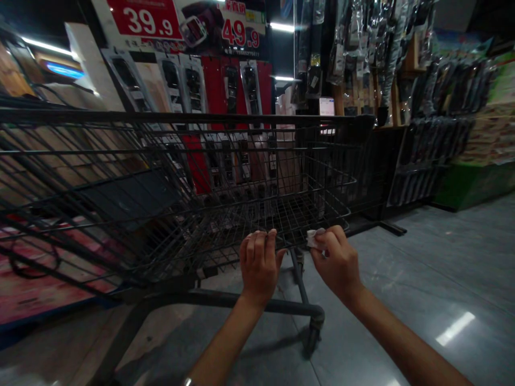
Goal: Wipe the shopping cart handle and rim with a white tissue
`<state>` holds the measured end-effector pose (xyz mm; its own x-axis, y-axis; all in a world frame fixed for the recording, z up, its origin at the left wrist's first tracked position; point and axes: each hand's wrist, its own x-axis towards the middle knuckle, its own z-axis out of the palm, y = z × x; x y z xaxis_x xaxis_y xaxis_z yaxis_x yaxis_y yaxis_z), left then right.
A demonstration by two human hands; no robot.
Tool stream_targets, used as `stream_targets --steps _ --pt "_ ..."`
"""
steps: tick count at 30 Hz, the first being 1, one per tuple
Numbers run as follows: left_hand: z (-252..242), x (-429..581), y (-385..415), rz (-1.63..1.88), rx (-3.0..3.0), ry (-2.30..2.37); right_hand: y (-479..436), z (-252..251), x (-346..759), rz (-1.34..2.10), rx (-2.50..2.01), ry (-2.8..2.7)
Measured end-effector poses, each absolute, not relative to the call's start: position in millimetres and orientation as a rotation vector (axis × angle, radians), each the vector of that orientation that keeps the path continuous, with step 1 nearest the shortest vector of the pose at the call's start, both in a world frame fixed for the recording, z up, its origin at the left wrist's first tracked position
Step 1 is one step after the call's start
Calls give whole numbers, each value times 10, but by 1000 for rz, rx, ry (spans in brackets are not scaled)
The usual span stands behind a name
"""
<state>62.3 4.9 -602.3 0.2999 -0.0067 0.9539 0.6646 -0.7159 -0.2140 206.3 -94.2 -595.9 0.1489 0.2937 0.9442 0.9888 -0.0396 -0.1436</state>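
A dark wire shopping cart (225,117) stands side-on across the view, its basket above a tubular base frame. My left hand (258,265) is at the basket's lower edge, fingers bent over the wire and thumb out to the right. Close to the basket's lower front corner, my right hand (337,260) pinches a small white piece of tissue or cloth (312,238) between thumb and fingers. The tissue is beside the lower wires; whether it touches them I cannot tell.
A caster wheel (311,338) sits under the cart's frame. Behind are packaged goods on a red panel (211,80), price signs (147,22), a lit phone-like screen (326,106) and more hanging packages (430,150). A green stand (462,185) is at the right, on grey tiled floor (434,268).
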Motion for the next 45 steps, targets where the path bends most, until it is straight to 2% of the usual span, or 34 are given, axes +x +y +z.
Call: stream_targets --steps 9,15,28,37,45 --pt "-6013 569 89 -1441 -2025 -526 -706 -6034 1637 -881 -1454 -1566" --pt "-5985 517 132 -1408 -2023 -473 -790 -6047 1896 -1119 -1402 -1677" --pt "-5968 584 94 -1369 -2057 -514 -1119 -5963 2602 -1061 -1479 -1284" --pt "-5990 609 104 -1382 -2051 -513 -1114 -5956 2720 -864 -1539 -1054" --pt "-6010 595 118 -1392 -2032 -528 -1058 -6077 2915 -477 -1564 -720"
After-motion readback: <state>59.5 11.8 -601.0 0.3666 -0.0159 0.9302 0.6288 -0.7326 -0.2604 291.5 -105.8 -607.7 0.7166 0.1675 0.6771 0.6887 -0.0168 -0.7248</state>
